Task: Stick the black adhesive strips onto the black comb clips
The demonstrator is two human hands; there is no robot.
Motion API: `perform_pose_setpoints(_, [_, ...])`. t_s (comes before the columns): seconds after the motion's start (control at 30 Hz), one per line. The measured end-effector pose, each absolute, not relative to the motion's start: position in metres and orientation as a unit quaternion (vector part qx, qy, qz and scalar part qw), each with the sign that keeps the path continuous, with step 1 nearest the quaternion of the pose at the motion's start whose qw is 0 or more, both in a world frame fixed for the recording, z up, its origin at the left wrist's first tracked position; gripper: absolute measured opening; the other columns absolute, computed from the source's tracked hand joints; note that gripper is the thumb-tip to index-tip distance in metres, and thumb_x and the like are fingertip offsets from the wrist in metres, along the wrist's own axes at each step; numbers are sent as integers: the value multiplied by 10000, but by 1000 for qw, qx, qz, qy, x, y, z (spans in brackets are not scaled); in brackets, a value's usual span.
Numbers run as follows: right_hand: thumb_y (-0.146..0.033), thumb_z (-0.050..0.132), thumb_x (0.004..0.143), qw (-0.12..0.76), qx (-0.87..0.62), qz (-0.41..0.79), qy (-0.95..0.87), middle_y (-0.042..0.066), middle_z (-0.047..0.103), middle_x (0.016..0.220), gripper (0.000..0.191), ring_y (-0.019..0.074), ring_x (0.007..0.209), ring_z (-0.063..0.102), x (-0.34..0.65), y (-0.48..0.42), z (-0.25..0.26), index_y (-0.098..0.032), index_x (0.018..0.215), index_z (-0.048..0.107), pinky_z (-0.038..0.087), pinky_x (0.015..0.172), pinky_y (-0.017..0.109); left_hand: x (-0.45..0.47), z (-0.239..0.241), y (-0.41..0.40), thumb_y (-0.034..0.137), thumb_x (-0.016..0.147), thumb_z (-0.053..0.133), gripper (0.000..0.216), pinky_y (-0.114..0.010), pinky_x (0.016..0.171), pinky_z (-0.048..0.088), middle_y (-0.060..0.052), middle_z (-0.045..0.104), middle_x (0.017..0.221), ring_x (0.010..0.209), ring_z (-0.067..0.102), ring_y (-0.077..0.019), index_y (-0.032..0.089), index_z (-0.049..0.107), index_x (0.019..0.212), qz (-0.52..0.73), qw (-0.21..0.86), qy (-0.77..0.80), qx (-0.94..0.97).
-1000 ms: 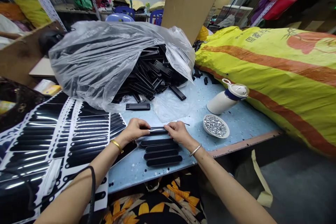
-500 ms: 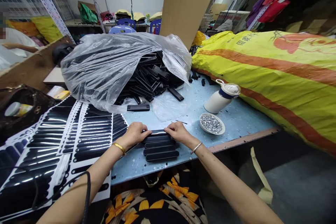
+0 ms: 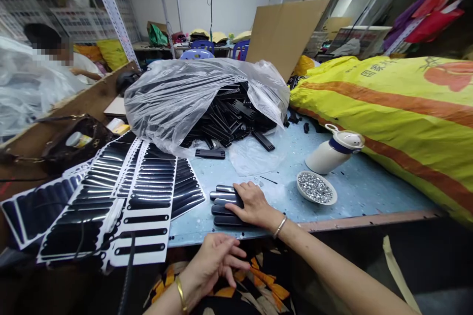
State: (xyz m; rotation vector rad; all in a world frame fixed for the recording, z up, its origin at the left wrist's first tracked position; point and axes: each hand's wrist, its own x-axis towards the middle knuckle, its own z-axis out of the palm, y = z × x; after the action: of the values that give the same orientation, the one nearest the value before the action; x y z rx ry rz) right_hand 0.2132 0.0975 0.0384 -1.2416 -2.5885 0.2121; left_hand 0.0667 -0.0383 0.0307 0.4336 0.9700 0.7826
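My right hand [image 3: 251,204] lies flat, fingers spread, on a row of several glossy black oblong pieces [image 3: 222,205] near the front edge of the pale blue table [image 3: 354,192]. My left hand [image 3: 216,259] hangs below the table edge over my flowered lap, fingers loosely apart, holding nothing. White sheets of black oblong stickers [image 3: 148,197] lie to the left of the pieces.
A clear plastic bag [image 3: 185,96] spills black combs [image 3: 232,115] at the table's back. A small dish of silver bits [image 3: 316,188] and a tipped white bottle [image 3: 332,151] sit to the right, beside a big yellow sack [image 3: 399,108]. Another person [image 3: 55,56] sits far left.
My left hand has let go of the black piece and dropped below the table edge. My right hand now rests flat on the row. The view has swung to the left.
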Motion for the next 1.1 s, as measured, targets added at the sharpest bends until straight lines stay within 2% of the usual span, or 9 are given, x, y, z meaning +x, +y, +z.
perform_pose_setpoints(0.13, [-563,625,843,140,-490,62,-858,105,684,894,447,262,864,617,208,103,31,-158,1028,659,436,775,341,62,35,-5,556,630,825,577,-214,393,517,-159,687,985,873,743,-322,157,541,935,441,763,435,183])
perform_pose_setpoints(0.33, [-583,629,821,164,-504,57,-846,122,690,872,465,279,863,640,202,107,34,-141,963,655,460,764,347,44,38,25,318,643,845,362,-230,473,567,-127,700,861,677,736,-223,105,598,801,460,720,460,243])
perform_pose_setpoints(0.47, [-505,637,829,252,-495,80,-828,126,711,924,423,280,865,669,232,108,35,-149,1057,659,511,780,374,28,29,15,258,637,818,325,-199,453,536,-117,720,808,728,744,-235,113,639,867,446,696,494,268])
perform_pose_setpoints(0.57, [-507,632,834,321,-508,97,-793,151,719,972,455,291,871,691,263,97,21,-148,1113,655,555,762,393,5,26,21,317,713,731,253,-227,380,494,-81,698,690,611,722,-233,124,649,856,441,575,592,354])
perform_pose_setpoints(0.6, [-521,629,835,337,-513,101,-783,159,720,979,478,294,874,697,270,91,14,-144,1129,652,569,748,396,-2,27,29,336,750,687,242,-254,427,530,-87,712,722,648,728,-238,130,666,874,451,515,610,399])
perform_pose_setpoints(0.67, [-549,616,842,366,-527,87,-762,176,715,1019,532,304,905,699,274,76,0,-135,1176,634,588,752,411,-12,32,56,345,813,603,278,-349,719,607,-109,752,935,905,729,-260,153,702,987,477,406,599,499])
perform_pose_setpoints(0.77, [-597,595,845,414,-536,12,-735,205,705,1058,630,328,951,689,258,58,-15,-104,1237,597,589,798,464,-7,36,103,338,824,553,362,-448,1030,475,-126,726,1156,1157,636,-293,150,713,1089,481,342,563,579])
perform_pose_setpoints(0.97, [-504,497,942,405,-554,-10,-728,222,685,1109,515,334,1017,659,209,62,-16,-92,1234,604,561,866,504,28,13,133,347,845,488,368,-416,978,503,-107,764,1038,1031,687,-271,129,743,996,455,387,543,591])
perform_pose_setpoints(1.1, [-419,472,970,396,-539,50,-742,196,684,1135,418,314,1066,644,213,70,-11,-124,1230,616,535,928,500,27,1,119,393,903,401,448,-453,1007,470,-131,743,1075,1084,656,-287,108,718,1041,465,378,569,563])
